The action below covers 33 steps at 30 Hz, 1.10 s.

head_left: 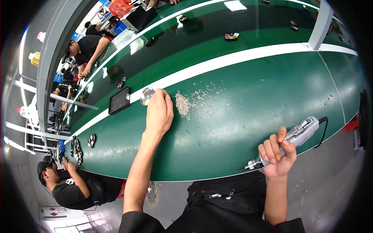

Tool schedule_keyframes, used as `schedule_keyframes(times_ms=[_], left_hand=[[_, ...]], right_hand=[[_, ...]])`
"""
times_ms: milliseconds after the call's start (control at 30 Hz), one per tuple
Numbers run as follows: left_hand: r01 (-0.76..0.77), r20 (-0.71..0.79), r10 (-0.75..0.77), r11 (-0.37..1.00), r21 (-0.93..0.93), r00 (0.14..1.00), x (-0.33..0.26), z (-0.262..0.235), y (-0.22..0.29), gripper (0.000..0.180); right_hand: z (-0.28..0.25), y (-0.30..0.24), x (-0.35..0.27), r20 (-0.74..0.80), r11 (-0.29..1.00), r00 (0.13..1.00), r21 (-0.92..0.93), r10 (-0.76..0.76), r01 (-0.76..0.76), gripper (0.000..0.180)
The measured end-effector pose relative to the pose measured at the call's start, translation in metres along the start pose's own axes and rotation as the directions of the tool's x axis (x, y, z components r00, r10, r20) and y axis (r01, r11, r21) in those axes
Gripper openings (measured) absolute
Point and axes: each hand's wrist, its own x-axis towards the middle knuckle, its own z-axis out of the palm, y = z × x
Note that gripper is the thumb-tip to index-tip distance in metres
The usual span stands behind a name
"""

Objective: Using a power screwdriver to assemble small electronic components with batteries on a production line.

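My left hand [160, 110] reaches over the green table, its fingers curled together at the right rim of a small round metal dish [147, 94]. The fingertips are partly hidden, but the hand appears to grip that rim. Just right of this hand lies a heap of tiny silver screws [182, 105], with loose ones scattered further right. My right hand [278, 153] is wrapped round a grey electric screwdriver [301, 132] above the table's near edge. Its bit points left and slightly down, and a black cord leaves its rear end.
A black shallow tray [119, 101] lies left of the dish. Beyond a white rail [217, 66] runs a dark green conveyor with small assemblies [231, 36] on it. More parts [76, 151] lie at the table's left end. A grey post [321, 25] stands far right. Other people sit at left.
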Motion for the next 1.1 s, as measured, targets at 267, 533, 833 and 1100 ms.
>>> schedule_keyframes(times_ms=[267,533,833,1100], left_hand=[[0.076,0.026,-0.071,0.945,-0.319,0.997,-0.04,-0.019,0.026,0.007],[0.396,0.365,-0.203,0.137,-0.908,0.908,-0.132,-0.024,0.104,0.002],[0.375,0.405,-0.118,-0.216,-0.902,0.907,-0.151,-0.019,0.137,0.017],[0.381,0.405,-0.089,-0.208,-0.901,0.91,-0.154,-0.019,0.135,0.016]], right_hand=[[0.0,-0.001,-0.003,-0.021,1.0,1.0,-0.021,-0.019,0.019,0.008],[0.046,0.011,0.009,0.087,0.988,0.984,0.028,-0.157,0.155,0.008],[0.069,0.021,0.003,0.144,0.991,0.982,-0.034,-0.126,0.133,0.01],[0.068,0.025,-0.001,0.127,0.987,0.981,-0.058,-0.143,0.151,0.01]])
